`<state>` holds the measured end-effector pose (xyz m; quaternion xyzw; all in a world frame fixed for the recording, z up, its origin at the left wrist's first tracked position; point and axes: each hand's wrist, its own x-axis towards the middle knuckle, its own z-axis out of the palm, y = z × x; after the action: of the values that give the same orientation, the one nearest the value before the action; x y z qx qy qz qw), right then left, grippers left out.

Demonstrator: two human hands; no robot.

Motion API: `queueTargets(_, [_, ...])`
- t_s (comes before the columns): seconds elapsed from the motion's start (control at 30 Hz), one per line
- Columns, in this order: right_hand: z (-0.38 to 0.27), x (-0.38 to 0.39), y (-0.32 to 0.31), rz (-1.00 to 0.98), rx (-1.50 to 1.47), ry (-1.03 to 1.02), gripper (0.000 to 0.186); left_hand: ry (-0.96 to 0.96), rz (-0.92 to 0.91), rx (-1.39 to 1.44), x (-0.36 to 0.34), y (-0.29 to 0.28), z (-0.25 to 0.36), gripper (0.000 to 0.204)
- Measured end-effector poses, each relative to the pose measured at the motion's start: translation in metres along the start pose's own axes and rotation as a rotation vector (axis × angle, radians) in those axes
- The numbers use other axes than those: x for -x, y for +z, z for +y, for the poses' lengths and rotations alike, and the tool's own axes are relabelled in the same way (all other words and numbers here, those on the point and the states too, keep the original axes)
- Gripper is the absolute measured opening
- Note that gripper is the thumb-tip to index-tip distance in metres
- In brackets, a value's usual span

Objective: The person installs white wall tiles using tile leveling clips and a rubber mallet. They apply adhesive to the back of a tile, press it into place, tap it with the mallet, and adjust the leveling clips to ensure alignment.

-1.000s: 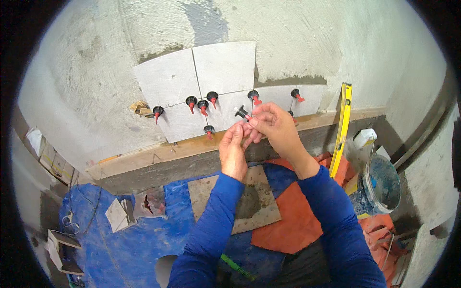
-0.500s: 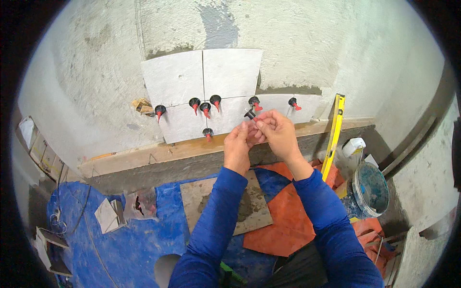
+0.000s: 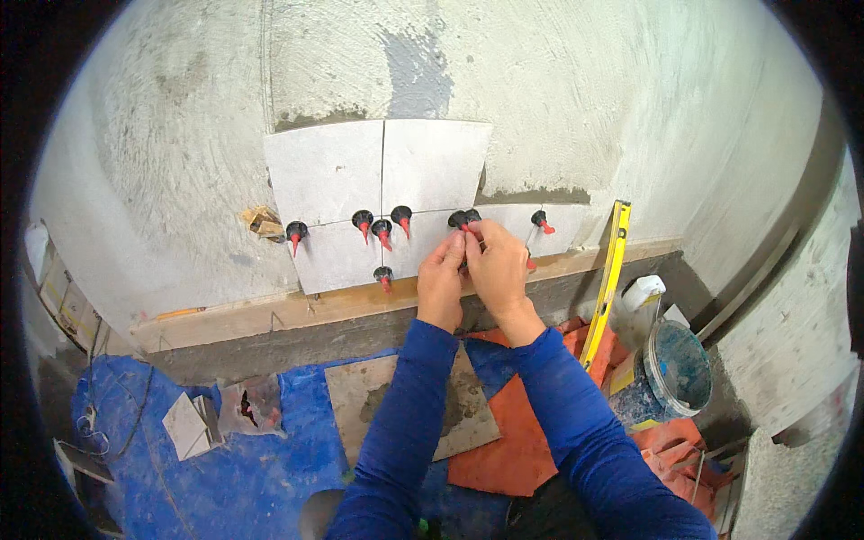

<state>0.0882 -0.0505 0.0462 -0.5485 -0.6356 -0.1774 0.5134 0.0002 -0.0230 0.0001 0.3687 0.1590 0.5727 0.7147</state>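
Observation:
My right hand (image 3: 499,274) and my left hand (image 3: 439,286) meet in front of the white wall tiles (image 3: 330,171), fingertips pinched together. Between them is a tile leveling clip (image 3: 457,219) with a round black cap; its red handle is mostly covered by my fingers. The cap is at the horizontal joint between the upper and lower tiles, beside another black cap (image 3: 473,215) partly hidden by my right hand. Several similar clips, such as one red-handled clip (image 3: 401,219), sit along the joints to the left. Another clip (image 3: 541,221) is on the right.
A wooden batten (image 3: 234,317) runs under the tiles. A yellow spirit level (image 3: 607,283) leans at the right, near a white bottle (image 3: 643,292) and a mortar-stained bucket (image 3: 677,369). Blue sheeting (image 3: 270,486) covers the floor, with a mortar-smeared board (image 3: 360,387) and orange sheeting (image 3: 504,450).
Both hands have brought the clip leftward and in against the tile joint, and their fingertips have closed around its handle. The whole scene sits slightly lower in the picture.

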Motion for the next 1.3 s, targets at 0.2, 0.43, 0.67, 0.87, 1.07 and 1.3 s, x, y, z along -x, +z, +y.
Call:
queueTargets(0.2, [0.005,0.003,0.011,-0.009,0.209,-0.138,0.008,0.009,-0.052,0.118,-0.015,-0.007,-0.002,0.038])
queueTargets(0.43, [0.006,0.007,0.013,-0.056,0.254,-0.187,0.01,-0.026,-0.032,0.189,-0.018,-0.013,-0.004,0.034])
queueTargets(0.67, [0.002,0.006,0.012,-0.062,0.292,-0.289,0.007,-0.03,-0.038,0.207,-0.026,-0.017,-0.012,0.031])
queueTargets(0.87, [-0.002,0.0,0.01,-0.093,0.298,-0.353,0.009,-0.034,-0.061,0.216,-0.027,-0.019,-0.01,0.032])
queueTargets(1.07, [-0.002,-0.008,0.005,-0.143,0.286,-0.448,0.015,-0.064,-0.054,0.311,-0.03,-0.017,-0.008,0.031])
queueTargets(1.3, [0.002,-0.012,0.011,-0.207,0.224,-0.463,0.023,-0.127,-0.08,0.523,-0.038,-0.021,-0.012,0.027])
